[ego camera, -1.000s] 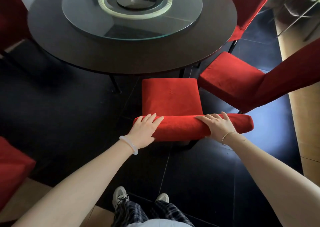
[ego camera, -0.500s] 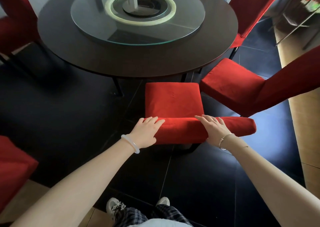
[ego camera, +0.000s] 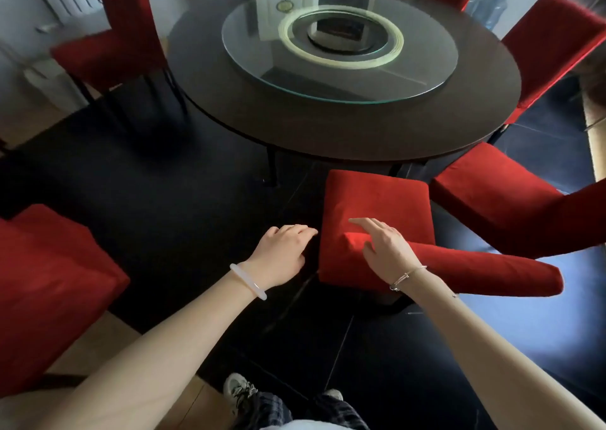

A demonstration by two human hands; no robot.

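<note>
Hiding most of its own legs, the red chair (ego camera: 377, 197) shows only its seat and the top of its backrest (ego camera: 485, 269), foreshortened from above. The seat's far edge sits just at the rim of the round table (ego camera: 328, 134). The other chairs around are cut off by the frame, and everything is slightly blurred. The right hand (ego camera: 385, 249) lies on the backrest's left end, covering it, fingers straight and reaching over the seat, clasping nothing. The left hand (ego camera: 282, 256) hangs just beside the chair's left edge, fingers loosely bent and holding nothing; whether its fingertips touch the fabric is unclear.
</note>
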